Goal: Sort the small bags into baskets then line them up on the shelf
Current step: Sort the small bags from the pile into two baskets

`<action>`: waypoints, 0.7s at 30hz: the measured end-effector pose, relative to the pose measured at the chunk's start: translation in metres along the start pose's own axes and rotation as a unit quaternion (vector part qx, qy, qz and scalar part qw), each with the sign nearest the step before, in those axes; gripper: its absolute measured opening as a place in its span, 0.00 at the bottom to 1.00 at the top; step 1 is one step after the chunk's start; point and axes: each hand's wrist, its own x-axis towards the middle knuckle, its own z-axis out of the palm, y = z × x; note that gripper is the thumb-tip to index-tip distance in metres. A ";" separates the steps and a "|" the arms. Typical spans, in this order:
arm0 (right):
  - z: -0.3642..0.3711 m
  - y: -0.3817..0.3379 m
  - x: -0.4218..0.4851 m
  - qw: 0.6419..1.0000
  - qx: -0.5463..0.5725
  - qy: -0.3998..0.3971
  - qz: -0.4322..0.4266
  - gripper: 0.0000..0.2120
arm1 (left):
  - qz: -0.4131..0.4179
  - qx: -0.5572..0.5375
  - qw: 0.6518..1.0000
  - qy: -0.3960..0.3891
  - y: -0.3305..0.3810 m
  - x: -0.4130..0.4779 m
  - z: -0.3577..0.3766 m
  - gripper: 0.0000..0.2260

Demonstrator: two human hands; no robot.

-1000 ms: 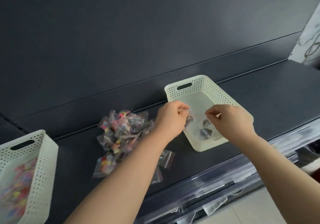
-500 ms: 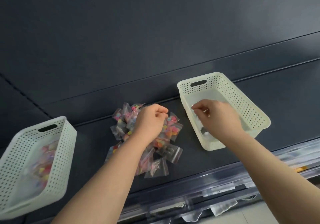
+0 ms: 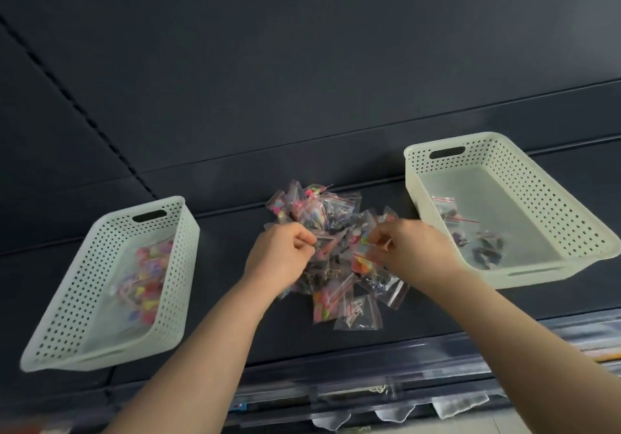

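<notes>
Both hands work in the pile of small zip bags (image 3: 319, 212), which lies loose on the dark shelf (image 3: 221, 265) between the two baskets. The left hand (image 3: 282, 255) has its fingers curled and pinches into the pile's 9 o'clock edge; which single bag it has, I cannot tell. The right hand (image 3: 413, 252) pinches a colourful bag (image 3: 361, 260) at the pile's 3 o'clock side.

The step appears to be picking out one bag per hand and judging its kind. To do it well, lift each bag by a corner clear of its neighbours, since the slick plastic overlaps and a second bag may ride along. By the look of the contents, bright pieces belong in the left basket (image 3: 161, 202) at 8 o'clock of the pile, which holds bright bags (image 3: 144, 282), and dark pieces in the right basket (image 3: 416, 178) at 2 o'clock, which holds dark bags (image 3: 484, 248).

The right hand's bag would have to cross the pile, so passing it to the left hand seems easier. Open shelf lies between pile and each basket. The pile's 6 o'clock bags lie near the shelf's front rail (image 3: 369, 363); sweep inward, toward 12 o'clock, not outward.
</notes>
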 end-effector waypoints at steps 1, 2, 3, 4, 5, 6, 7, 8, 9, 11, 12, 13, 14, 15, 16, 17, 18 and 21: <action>0.002 -0.002 -0.001 1.000 0.002 -0.015 0.007 0.12 | 0.007 0.003 1.000 -0.006 0.001 -0.001 0.001 0.05; 0.005 -0.003 -0.002 1.000 -0.009 -0.026 0.012 0.14 | 0.010 0.004 1.000 -0.015 0.003 -0.003 0.002 0.05; 0.009 -0.004 -0.002 0.999 -0.024 -0.029 0.011 0.15 | 0.013 0.001 1.000 -0.025 0.005 -0.005 0.002 0.04; 0.013 -0.005 -0.002 0.999 -0.040 -0.027 0.008 0.14 | 0.015 -0.006 0.999 -0.040 0.006 -0.006 0.002 0.04; 0.017 -0.005 -0.001 0.998 -0.051 -0.020 0.006 0.11 | 0.019 -0.015 0.998 -0.063 0.008 -0.008 0.002 0.04; 0.019 -0.005 0.000 0.998 -0.059 -0.014 0.005 0.08 | 0.024 -0.015 0.995 -0.093 0.010 -0.011 0.001 0.07; 0.021 -0.004 0.000 0.998 -0.059 -0.010 0.009 0.05 | 0.030 0.000 0.991 -0.129 0.012 -0.014 0.001 0.11; 0.022 -0.003 0.001 0.998 -0.056 -0.006 0.016 0.05 | 0.035 0.033 0.986 -0.162 0.015 -0.017 0.002 0.16; 0.022 -0.001 0.001 0.999 -0.047 -0.003 0.023 0.06 | 0.042 0.077 0.979 -0.184 0.017 -0.020 0.003 0.21; 0.021 0.002 0.000 0.999 -0.020 0.019 0.034 0.07 | 0.059 0.155 0.968 -0.189 0.018 -0.022 0.006 0.27; 0.020 0.002 -0.001 0.999 -0.006 0.035 0.036 0.07 | 0.069 0.177 0.965 -0.178 0.018 -0.022 0.009 0.27; 0.017 0.002 -0.002 0.998 0.009 0.052 0.035 0.07 | 0.079 0.186 0.966 -0.160 0.016 -0.022 0.011 0.25; 0.015 0.001 -0.003 0.997 0.020 0.063 0.033 0.07 | 0.089 0.180 0.970 -0.138 0.014 -0.022 0.013 0.20; 0.012 0.000 -0.004 0.996 0.032 0.073 0.030 0.07 | 0.094 0.161 0.976 -0.111 0.012 -0.020 0.015 0.13; 0.009 -0.002 -0.006 0.995 0.046 0.082 0.027 0.06 | 0.093 0.144 0.982 -0.083 0.009 -0.019 0.016 0.07; 0.008 -0.003 -0.007 0.994 0.061 0.091 0.025 0.06 | 0.087 0.132 0.986 -0.057 0.007 -0.017 0.016 0.03; 0.006 -0.004 -0.007 0.992 0.073 0.097 0.024 0.06 | 0.077 0.120 0.989 -0.035 0.004 -0.015 0.015 0.02; 0.005 -0.006 -0.008 0.991 0.091 0.095 0.023 0.07 | 0.051 0.068 0.996 0.025 -0.002 -0.011 0.009 0.01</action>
